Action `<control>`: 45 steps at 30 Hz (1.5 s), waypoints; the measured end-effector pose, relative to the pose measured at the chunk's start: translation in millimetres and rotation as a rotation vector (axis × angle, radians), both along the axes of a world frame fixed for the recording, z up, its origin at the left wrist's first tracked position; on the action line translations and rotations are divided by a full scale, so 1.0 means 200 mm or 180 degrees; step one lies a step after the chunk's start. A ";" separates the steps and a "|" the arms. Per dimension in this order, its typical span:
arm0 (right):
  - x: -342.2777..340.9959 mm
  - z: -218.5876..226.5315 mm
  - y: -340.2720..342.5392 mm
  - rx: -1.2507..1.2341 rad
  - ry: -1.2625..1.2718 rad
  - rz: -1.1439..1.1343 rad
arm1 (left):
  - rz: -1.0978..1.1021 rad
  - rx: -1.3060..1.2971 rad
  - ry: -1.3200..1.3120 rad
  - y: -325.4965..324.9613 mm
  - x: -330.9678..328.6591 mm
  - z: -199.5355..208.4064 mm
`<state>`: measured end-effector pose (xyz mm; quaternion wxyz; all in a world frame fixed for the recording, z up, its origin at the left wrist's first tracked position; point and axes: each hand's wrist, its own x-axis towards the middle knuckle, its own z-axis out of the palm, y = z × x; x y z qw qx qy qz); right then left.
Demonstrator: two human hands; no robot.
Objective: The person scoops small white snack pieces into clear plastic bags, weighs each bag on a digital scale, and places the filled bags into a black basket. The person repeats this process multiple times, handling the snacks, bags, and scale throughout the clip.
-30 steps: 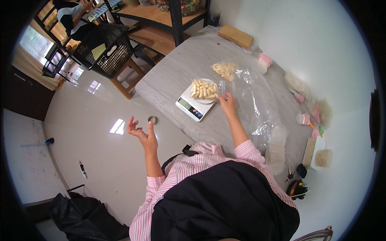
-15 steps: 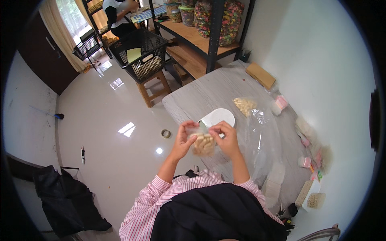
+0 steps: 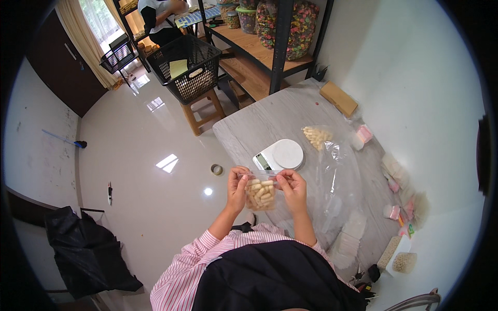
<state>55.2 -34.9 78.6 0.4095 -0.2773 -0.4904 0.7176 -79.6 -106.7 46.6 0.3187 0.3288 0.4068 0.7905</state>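
Between my two hands hangs a small clear plastic bag point(image 3: 260, 197), partly filled with pale, capsule-shaped pieces. My left hand point(image 3: 237, 191) pinches its top left corner, and my right hand point(image 3: 293, 191) pinches the top right corner. The bag's top edge is stretched straight between my fingers; whether it is sealed I cannot tell. Just beyond the hands, a white kitchen scale point(image 3: 287, 154) with a round plate and a small display stands on the grey table point(image 3: 244, 129). To its right, a large clear plastic bag point(image 3: 338, 176) has more pale pieces point(image 3: 316, 137) at its far end.
Flat clear bags point(image 3: 349, 239) lie at the table's near right. Along the wall are a brown box point(image 3: 339, 98), pink-and-white packets point(image 3: 363, 136) and a white tray point(image 3: 400, 253). A black basket point(image 3: 187, 67) rests on a stool beyond the table; another person point(image 3: 162, 20) is farther back.
Both hands have come slightly nearer me. The bag, bunched and tilted before, now hangs spread out between them, and the scale's display has come into view.
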 end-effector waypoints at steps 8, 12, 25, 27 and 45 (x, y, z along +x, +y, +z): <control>0.01 -0.02 -0.01 0.0380 -0.0217 -0.0104 | 0.0220 0.0068 0.0373 -0.02 0.03 0.02; -0.01 -0.03 -0.01 0.0421 -0.0223 -0.0212 | 0.0358 0.0091 0.0363 -0.02 0.01 0.01; -0.09 0.14 0.15 0.0934 -0.0031 -0.0611 | 0.0490 0.0226 0.0508 0.16 -0.04 0.20; -0.09 0.16 0.17 0.1092 0.0039 -0.0637 | 0.0543 0.0254 0.0520 0.19 -0.04 0.23; 0.00 0.17 0.24 0.1281 -0.0123 -0.0146 | 0.0261 -0.0183 0.1667 0.14 -0.07 0.30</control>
